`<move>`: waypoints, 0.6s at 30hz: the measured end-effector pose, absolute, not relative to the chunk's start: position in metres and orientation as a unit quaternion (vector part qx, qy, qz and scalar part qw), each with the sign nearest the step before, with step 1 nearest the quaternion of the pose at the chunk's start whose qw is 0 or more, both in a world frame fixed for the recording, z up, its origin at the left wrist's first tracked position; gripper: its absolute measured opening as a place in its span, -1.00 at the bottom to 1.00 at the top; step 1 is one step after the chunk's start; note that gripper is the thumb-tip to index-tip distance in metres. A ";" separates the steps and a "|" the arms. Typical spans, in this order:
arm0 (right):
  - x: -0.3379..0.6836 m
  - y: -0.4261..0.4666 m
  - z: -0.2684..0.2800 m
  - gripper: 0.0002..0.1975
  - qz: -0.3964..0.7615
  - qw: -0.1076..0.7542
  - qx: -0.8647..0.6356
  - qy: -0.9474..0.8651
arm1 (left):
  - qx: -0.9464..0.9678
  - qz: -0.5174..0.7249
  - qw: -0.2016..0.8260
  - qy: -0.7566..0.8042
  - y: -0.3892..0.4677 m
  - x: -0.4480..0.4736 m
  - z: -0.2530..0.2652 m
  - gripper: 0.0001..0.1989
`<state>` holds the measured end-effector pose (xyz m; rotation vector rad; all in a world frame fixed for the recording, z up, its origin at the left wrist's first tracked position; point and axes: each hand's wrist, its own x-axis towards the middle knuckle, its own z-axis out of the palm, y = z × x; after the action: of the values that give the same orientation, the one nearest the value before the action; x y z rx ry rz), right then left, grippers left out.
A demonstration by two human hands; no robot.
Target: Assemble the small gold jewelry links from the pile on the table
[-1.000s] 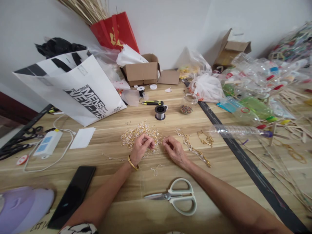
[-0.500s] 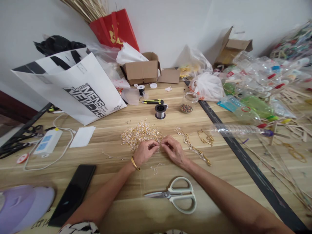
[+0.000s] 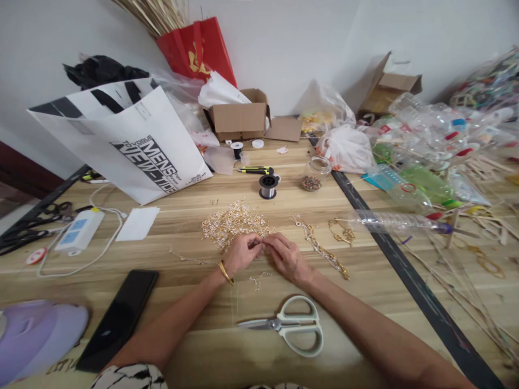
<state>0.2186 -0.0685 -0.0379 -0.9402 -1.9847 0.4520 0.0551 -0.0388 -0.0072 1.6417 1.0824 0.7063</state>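
Observation:
My left hand [image 3: 242, 253] and my right hand [image 3: 287, 256] meet fingertip to fingertip at the near edge of a pile of small gold and clear beads [image 3: 231, 222]. Both are closed in a pinch; whatever lies between the fingers is too small to make out. A thin beaded strand [image 3: 188, 259] runs out to the left of my left hand. Just below the hands lies a short clear bead chain [image 3: 258, 281]. Gold and clear chains [image 3: 318, 243] rest right of my right hand. White-handled scissors [image 3: 290, 326] lie open nearer to me.
Beyond the pile stand a wire spool [image 3: 267, 187], a cutter knife [image 3: 255, 169] and a glass jar [image 3: 315, 174] with beads. A phone [image 3: 117, 321] and power strip [image 3: 79, 230] lie left. Plastic bottles [image 3: 421, 183] crowd the right; a white paper bag [image 3: 133, 146] stands back left.
My right hand's fingers have come in to touch those of my left, closing the small gap between them. The whole view has shifted slightly.

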 end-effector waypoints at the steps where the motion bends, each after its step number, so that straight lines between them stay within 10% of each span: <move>1: 0.219 -0.068 -0.037 -0.72 0.185 0.434 -0.382 -0.794 | 0.669 0.294 0.514 0.449 -0.039 0.055 -0.008 -0.84; 18: 0.222 -0.065 -0.026 -0.87 0.228 0.440 -0.415 -0.763 | 0.585 0.404 0.549 0.439 -0.034 0.053 0.000 -0.77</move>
<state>0.2217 -0.0655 -0.0263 -1.0310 -1.8951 0.5671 0.0531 -0.0340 -0.0002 1.3859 1.0386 0.9567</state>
